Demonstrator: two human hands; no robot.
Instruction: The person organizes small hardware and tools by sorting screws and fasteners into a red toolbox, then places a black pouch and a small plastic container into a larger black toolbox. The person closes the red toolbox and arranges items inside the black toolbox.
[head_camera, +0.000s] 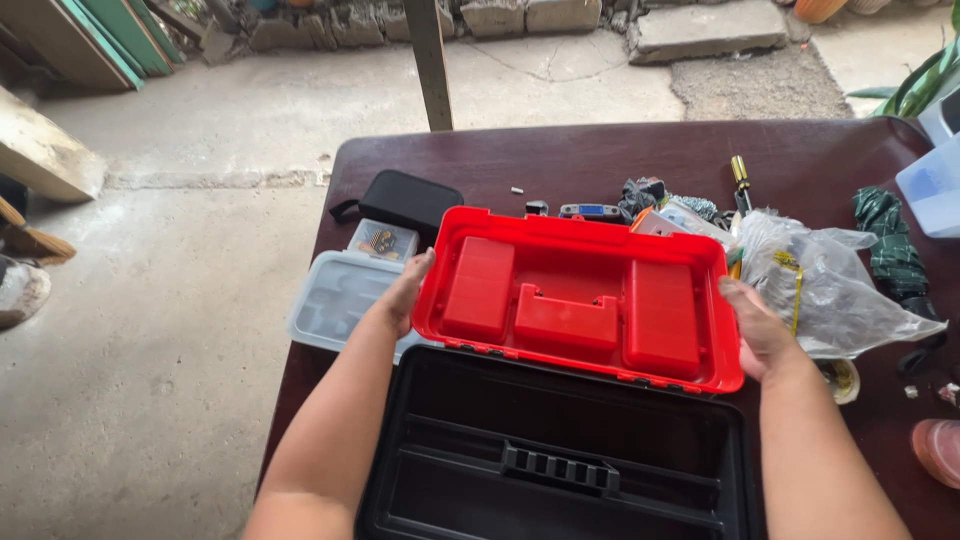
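Both hands hold a red lid open over a black toolbox.

The left hand (405, 295) and right hand (758, 330) grip the red lid (580, 295) by its side edges, fingers closed on it, hinged upright behind the toolbox (550, 450) on the tabletop (560, 160). Inside the box sits a black tray with a handle (560, 468), holding nothing visible. A clear case (335, 300) and plastic bag (830, 285) flank the lid; their contents are hard to make out. The box's near edge is cut off.
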